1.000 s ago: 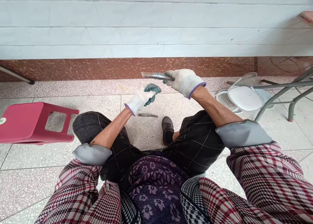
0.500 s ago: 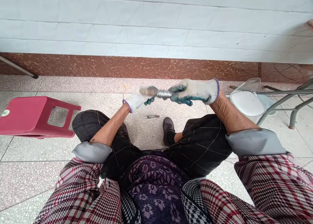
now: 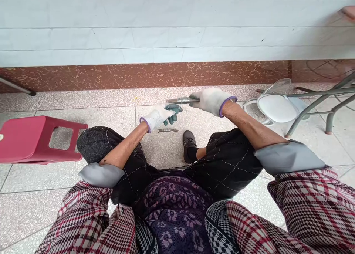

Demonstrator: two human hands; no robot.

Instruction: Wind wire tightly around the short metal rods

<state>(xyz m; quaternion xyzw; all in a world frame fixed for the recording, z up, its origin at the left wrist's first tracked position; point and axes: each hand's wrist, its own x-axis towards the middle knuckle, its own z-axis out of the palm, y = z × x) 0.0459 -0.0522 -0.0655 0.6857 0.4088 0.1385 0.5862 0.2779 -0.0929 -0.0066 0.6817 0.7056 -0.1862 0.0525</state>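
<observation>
Both my hands wear white gloves with green-coated fingers. My right hand (image 3: 211, 100) is closed around one end of a grey threaded metal rod (image 3: 181, 100), held level above the floor. My left hand (image 3: 162, 114) sits just below and left of the rod's free end, fingers curled, and I cannot make out anything in them. A second, shorter metal rod (image 3: 168, 130) lies on the tiled floor between my knees, beside my dark shoe (image 3: 189, 145).
A red plastic stool (image 3: 33, 138) lies tipped on the floor at left. A white bucket with a clear lid (image 3: 277, 107) stands at right, beside grey metal table legs (image 3: 313, 108). A white tiled wall with a brown skirting runs across the back.
My right hand turned the rod over from palm-up back to knuckles-up. My left hand let go of the rod's end and dropped a little below it.
</observation>
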